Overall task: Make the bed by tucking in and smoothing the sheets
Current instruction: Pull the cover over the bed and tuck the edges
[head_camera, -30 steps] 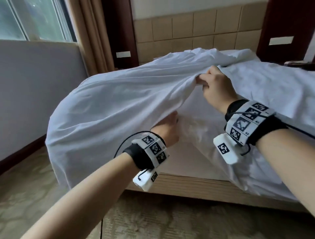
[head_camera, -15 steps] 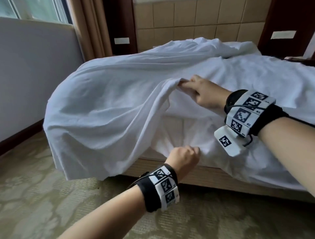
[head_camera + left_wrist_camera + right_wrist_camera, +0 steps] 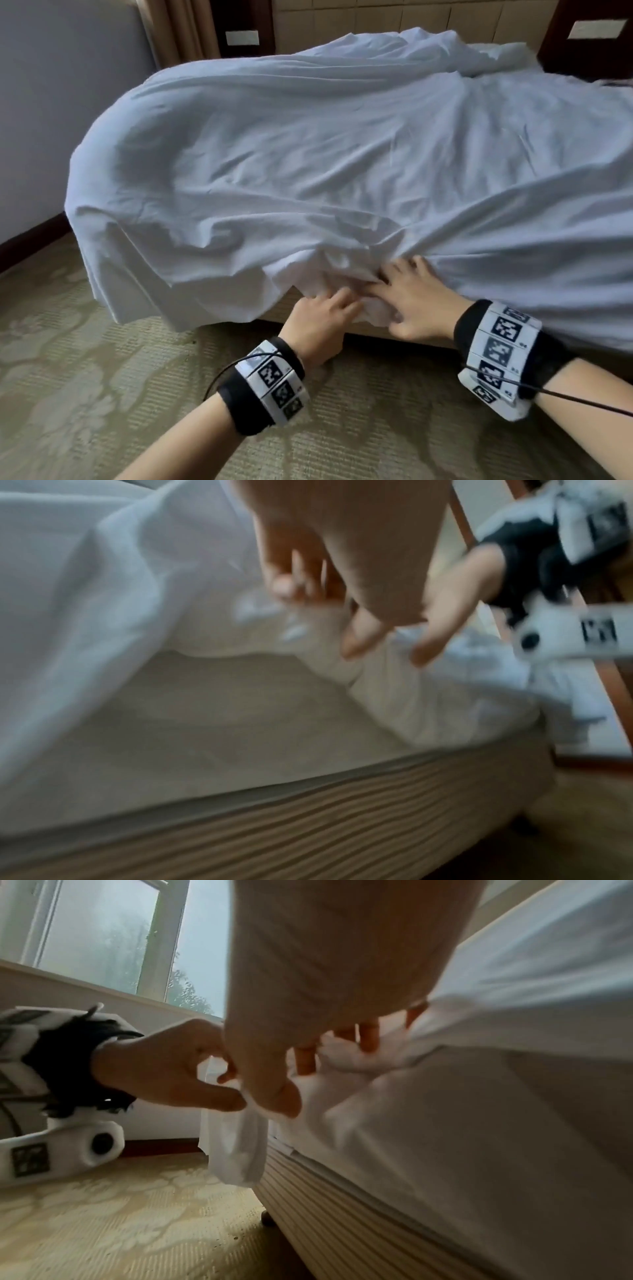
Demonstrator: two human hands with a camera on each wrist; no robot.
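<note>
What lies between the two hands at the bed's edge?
A bunched fold of white sheet: the left hand and right hand both pinch it, with no bare gap. The right wrist view shows it best.

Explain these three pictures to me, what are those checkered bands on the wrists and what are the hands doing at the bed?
No machine here: a person is making a bed. The checkered bands hold small cameras, one on each wrist. The big picture comes from a camera on the head; the other two look along each hand. A rumpled white sheet covers the bed and hangs toward the carpet. At the bed's near edge, the left hand pinches a fold of the sheet between thumb and fingers, and the right hand grips the bunched cloth beside it. Below them shows the ribbed bed base.
</note>
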